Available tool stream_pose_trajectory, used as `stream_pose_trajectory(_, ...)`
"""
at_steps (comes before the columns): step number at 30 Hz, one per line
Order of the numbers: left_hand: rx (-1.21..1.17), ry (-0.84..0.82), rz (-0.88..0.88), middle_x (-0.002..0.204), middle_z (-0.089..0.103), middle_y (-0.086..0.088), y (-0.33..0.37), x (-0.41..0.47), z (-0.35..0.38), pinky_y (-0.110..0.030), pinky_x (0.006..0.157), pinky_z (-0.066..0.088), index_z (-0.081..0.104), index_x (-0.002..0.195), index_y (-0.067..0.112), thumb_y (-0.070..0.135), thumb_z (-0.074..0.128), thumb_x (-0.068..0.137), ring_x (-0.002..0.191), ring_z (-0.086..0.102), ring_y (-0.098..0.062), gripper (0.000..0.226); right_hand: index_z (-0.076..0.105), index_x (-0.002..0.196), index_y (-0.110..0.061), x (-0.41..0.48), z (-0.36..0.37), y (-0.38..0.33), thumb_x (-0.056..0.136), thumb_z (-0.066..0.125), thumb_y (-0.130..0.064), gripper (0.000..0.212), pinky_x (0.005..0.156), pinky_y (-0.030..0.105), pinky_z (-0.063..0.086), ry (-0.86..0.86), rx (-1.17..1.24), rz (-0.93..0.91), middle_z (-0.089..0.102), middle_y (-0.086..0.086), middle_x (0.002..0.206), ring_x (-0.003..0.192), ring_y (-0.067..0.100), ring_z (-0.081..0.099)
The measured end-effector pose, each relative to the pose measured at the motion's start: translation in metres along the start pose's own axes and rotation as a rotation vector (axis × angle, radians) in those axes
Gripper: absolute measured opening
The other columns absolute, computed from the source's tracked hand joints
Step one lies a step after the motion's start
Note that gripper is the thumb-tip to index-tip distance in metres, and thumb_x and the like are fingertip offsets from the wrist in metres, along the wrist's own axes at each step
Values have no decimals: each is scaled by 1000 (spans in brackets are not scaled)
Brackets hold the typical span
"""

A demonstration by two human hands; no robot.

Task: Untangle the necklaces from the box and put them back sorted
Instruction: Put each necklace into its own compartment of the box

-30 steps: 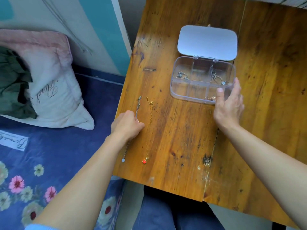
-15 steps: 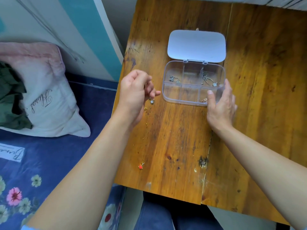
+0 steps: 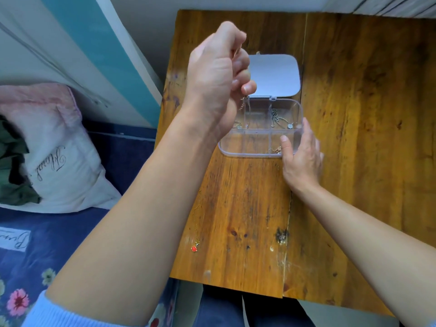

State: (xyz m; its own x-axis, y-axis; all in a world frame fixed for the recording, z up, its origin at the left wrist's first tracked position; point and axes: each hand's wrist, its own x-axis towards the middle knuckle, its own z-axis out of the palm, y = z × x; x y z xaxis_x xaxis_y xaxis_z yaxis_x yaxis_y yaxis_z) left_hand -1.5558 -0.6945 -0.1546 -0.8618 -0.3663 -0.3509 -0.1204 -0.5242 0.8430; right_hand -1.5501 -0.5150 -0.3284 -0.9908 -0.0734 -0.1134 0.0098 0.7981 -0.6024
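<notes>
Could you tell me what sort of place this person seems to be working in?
Most likely a bedroom at home: a small worn wooden table stands right beside a bed with a floral blue bedsheet and a pillow bearing script lettering.

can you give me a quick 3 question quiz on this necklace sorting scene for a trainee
1. True or false: the box lid is shut.
2. Which hand steadies the box? A) left hand B) right hand C) neither
3. Fill in: the necklace on the table has a ____ pendant.

Key
1. False: the lid lies open behind the box.
2. B: the right hand rests on the box's near right corner, while the left hand holds a chain raised over the box.
3. Red.
</notes>
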Motion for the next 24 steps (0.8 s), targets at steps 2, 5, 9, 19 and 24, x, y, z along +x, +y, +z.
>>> stream_pose_trajectory(2, -16, 14, -47, 50, 30, 3, -7, 3, 3, -23, 40, 28, 39, 61, 14, 8, 45, 91, 41, 23, -10, 31, 22, 151, -20, 0, -1, 0, 98, 41, -44, 61, 107, 48, 25, -3, -1, 0, 41, 5, 150, 137, 24, 33)
stream_pose_trajectory(5, -47, 61, -155, 52, 28, 1, -26, 6, 2, -21, 40, 27, 39, 65, 15, 8, 45, 91, 42, 22, -11, 27, 23, 151, -20, 1, 0, 1, 98, 42, -43, 61, 107, 48, 25, -5, 3, 2, 40, 4, 150, 137, 24, 33)
stream_pose_trajectory(9, -156, 138, -327, 51, 26, 1, -53, 6, -4, -20, 39, 26, 39, 67, 15, 9, 42, 91, 40, 20, -11, 25, 23, 151, -20, 1, 1, 2, 98, 42, -43, 61, 107, 48, 26, 6, 1, 6, 40, 5, 150, 137, 23, 33)
stream_pose_trajectory(19, -498, 97, -495, 45, 23, 4, -77, -20, -17, -19, 37, 19, 35, 61, 16, 13, 41, 84, 37, 17, -10, 24, 24, 151, -19, 1, 2, 2, 98, 42, -42, 60, 106, 48, 27, 14, -13, -2, 42, 6, 149, 136, 24, 35)
stream_pose_trajectory(24, -485, 96, -495, 45, 24, 4, -81, -20, -18, -19, 36, 18, 35, 61, 16, 12, 41, 84, 37, 17, -10, 24, 24, 151, -20, 1, 2, 2, 98, 42, -42, 60, 106, 46, 26, 11, -15, 0, 41, 6, 149, 137, 23, 34)
